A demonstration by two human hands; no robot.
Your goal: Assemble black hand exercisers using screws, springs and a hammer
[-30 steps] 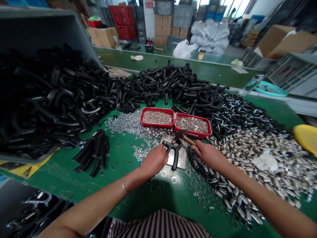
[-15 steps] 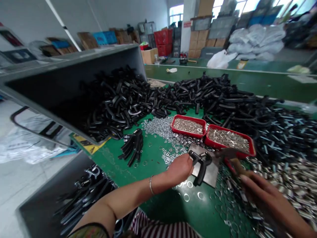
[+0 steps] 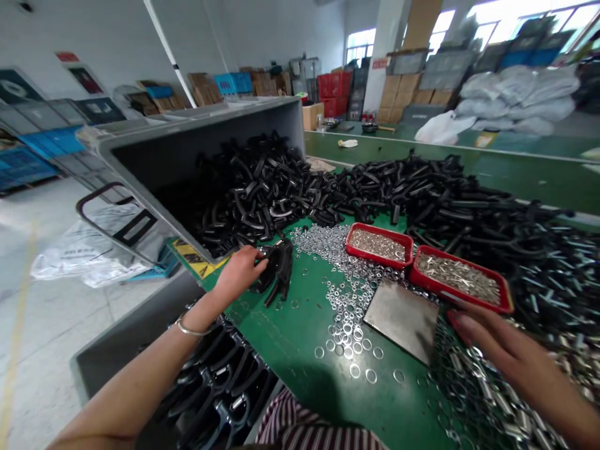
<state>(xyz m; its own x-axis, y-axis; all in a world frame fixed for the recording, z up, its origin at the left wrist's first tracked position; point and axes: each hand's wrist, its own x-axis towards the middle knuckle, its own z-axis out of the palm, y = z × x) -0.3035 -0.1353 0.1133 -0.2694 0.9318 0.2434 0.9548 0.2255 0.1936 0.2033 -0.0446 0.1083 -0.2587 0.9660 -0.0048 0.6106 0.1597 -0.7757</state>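
Observation:
On the left of the bench, my left hand (image 3: 241,273) is closed at the near-left side of a small stack of black curved handles (image 3: 284,265), its thumb and fingers pinching one of them. My right hand (image 3: 497,340), partly blurred, reaches in from the right with stretched fingers. Its fingertips are beside the front of a red tray of small metal pins (image 3: 459,278), just right of a bare square steel plate (image 3: 403,319). A bit of red shows at those fingertips; I cannot make out what it is. No hammer can be made out.
Loose washers (image 3: 347,300) and a red tray of tiny parts (image 3: 380,242) lie behind the plate. Black handles spill from a tipped grey crate (image 3: 302,128). Bolts (image 3: 553,275) and metal sleeves (image 3: 492,390) cover the right. A lower grey bin (image 3: 94,362) holds assembled black pieces.
My left hand has moved from the steel plate to the handle stack, and the black piece has left the plate. The hammer no longer shows in my right hand. The view has swung left.

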